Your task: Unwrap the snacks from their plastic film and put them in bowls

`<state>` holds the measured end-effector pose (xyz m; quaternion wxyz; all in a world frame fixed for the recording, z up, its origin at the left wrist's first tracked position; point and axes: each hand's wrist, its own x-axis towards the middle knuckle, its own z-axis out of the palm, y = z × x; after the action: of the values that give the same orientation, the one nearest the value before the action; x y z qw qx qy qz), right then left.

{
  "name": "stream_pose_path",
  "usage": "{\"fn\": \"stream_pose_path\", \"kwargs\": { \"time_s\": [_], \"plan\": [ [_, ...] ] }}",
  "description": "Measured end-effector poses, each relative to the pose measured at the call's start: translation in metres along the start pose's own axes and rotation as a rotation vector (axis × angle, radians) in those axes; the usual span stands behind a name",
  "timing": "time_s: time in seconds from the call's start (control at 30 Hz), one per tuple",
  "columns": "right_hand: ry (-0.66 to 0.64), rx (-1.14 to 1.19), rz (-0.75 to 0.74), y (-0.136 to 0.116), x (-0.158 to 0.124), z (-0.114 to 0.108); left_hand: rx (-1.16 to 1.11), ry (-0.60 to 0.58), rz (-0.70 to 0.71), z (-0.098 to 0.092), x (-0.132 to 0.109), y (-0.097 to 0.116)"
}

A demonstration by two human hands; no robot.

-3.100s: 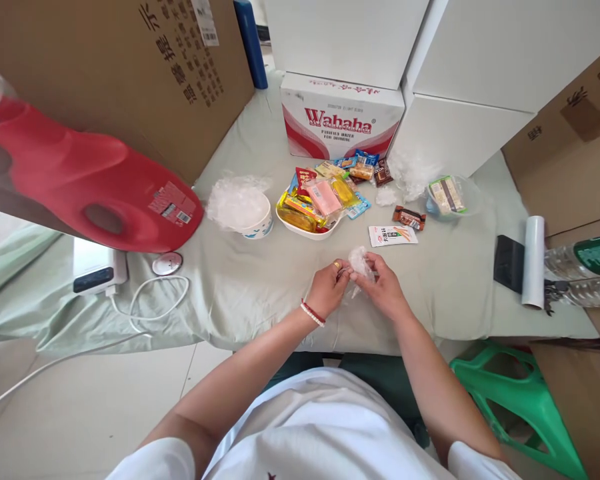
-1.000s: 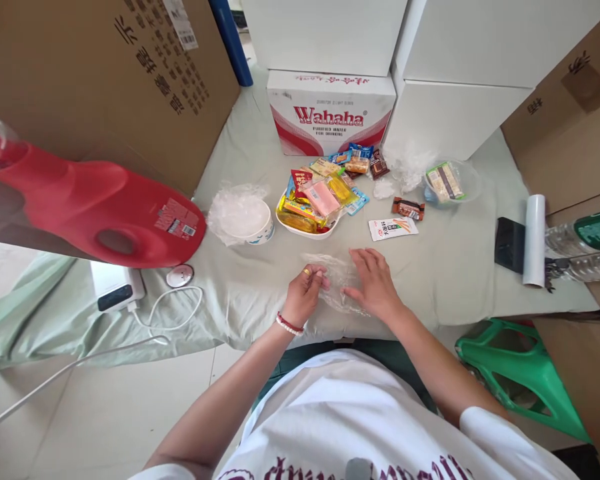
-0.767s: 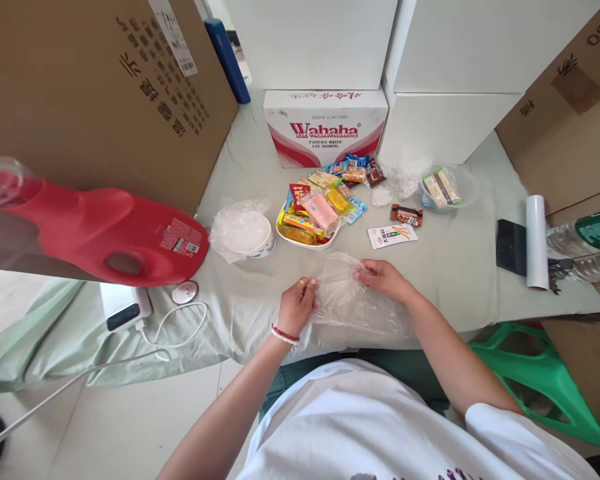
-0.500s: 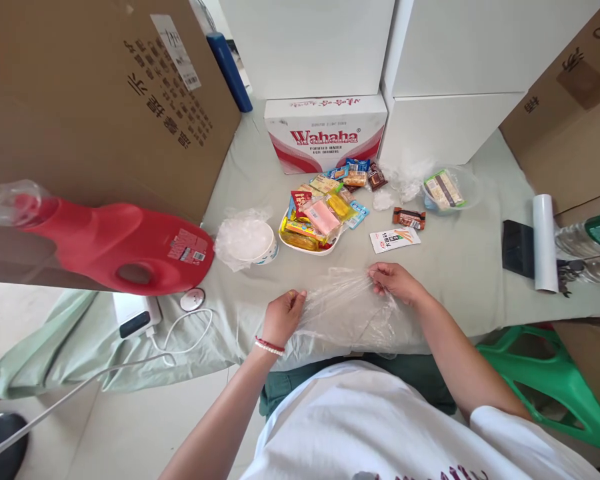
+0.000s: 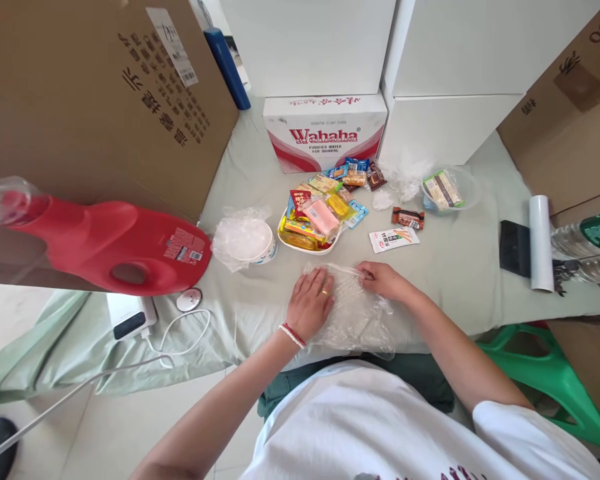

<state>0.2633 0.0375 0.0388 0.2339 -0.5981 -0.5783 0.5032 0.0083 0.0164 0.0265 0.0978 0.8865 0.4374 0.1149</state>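
A clear plastic sheet (image 5: 360, 320) lies spread on the pale green cloth (image 5: 445, 273) near its front edge. My left hand (image 5: 311, 301) rests flat on the sheet's left part, fingers stretched out, a ring on one finger and a beaded bracelet at the wrist. My right hand (image 5: 383, 279) pinches the sheet's far edge between thumb and fingers. Just beyond the hands lies a white snack packet (image 5: 393, 239) and a white dish (image 5: 307, 243) heaped with wrapped snacks.
A paper bowl covered in plastic (image 5: 245, 239) and a red jug (image 5: 115, 243) stand left. A clear bowl with snacks (image 5: 447, 190), a film roll (image 5: 540, 241), a black item (image 5: 514, 248) and bottles (image 5: 587, 250) are right. Cardboard and white boxes ring the back. A green stool (image 5: 545, 387) stands below right.
The crumpled plastic was unfolded and pulled wide between both hands, then laid on the cloth. My left hand let go of the edge and now lies flat on the sheet.
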Motion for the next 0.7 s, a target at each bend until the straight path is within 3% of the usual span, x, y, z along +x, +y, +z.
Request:
{"fn": "stream_pose_path", "kwargs": {
  "time_s": [0.1, 0.2, 0.27, 0.3, 0.37, 0.47, 0.53, 0.6, 0.7],
  "plan": [
    [0.104, -0.013, 0.041, 0.012, -0.006, -0.036, 0.03, -0.075, -0.086, 0.012, 0.001, -0.006],
    [0.382, -0.171, 0.163, 0.019, -0.01, -0.078, 0.039, -0.11, -0.127, 0.016, -0.002, -0.007],
    [0.629, -0.353, 0.15, 0.013, -0.011, -0.085, 0.043, -0.113, -0.137, 0.017, -0.003, -0.005],
    [0.705, -0.425, 0.088, 0.008, -0.011, -0.078, 0.047, -0.111, -0.144, 0.018, -0.003, -0.005],
    [0.645, -0.511, -0.14, -0.002, -0.011, -0.045, 0.056, -0.108, -0.159, 0.019, -0.002, -0.004],
    [0.14, -0.644, -0.54, -0.005, -0.014, 0.019, 0.075, -0.113, -0.183, 0.019, -0.001, -0.005],
    [-0.067, -0.759, -0.646, 0.006, -0.02, 0.04, 0.093, -0.121, -0.209, 0.017, -0.002, -0.007],
    [-0.052, -0.854, -0.594, 0.026, -0.028, 0.033, 0.098, -0.141, -0.241, 0.012, -0.004, -0.011],
    [0.175, -0.925, -0.385, 0.055, -0.042, -0.013, 0.071, -0.193, -0.256, 0.005, -0.006, -0.018]
  ]
}}
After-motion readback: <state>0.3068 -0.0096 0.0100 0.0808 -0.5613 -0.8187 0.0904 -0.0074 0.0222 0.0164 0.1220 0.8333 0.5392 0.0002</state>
